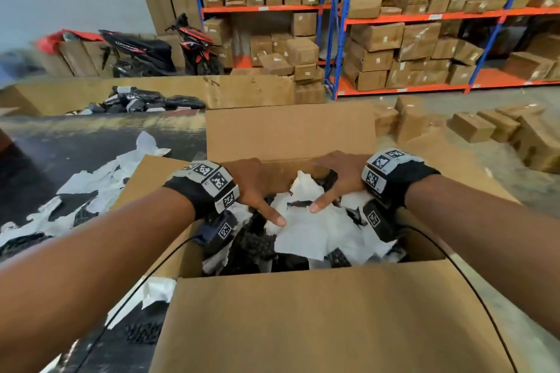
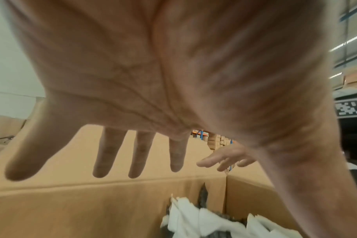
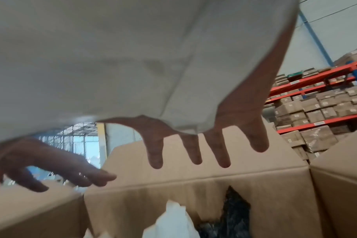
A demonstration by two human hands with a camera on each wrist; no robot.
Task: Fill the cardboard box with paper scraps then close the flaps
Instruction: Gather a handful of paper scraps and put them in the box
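Note:
The open cardboard box (image 1: 306,315) stands in front of me, its far flap (image 1: 291,130) upright and its near flap folded out toward me. White and black paper scraps (image 1: 306,233) fill it. Both hands hover over the box near the far wall. My left hand (image 1: 253,188) is spread with straight fingers (image 2: 137,154) and holds nothing. My right hand (image 1: 339,179) is also spread, its fingers (image 3: 194,149) straight in front of the far flap (image 3: 194,173). A pale blurred sheet close to the lens hides the right palm. Whether the fingertips touch the flap is unclear.
More loose scraps (image 1: 100,182) lie on the dark table (image 1: 60,145) left of the box. Behind it is a big cardboard bin with black parcels (image 1: 145,101). A parked motorbike (image 1: 142,51), shelves of cartons (image 1: 424,18) and small boxes on the floor (image 1: 485,127) stand beyond.

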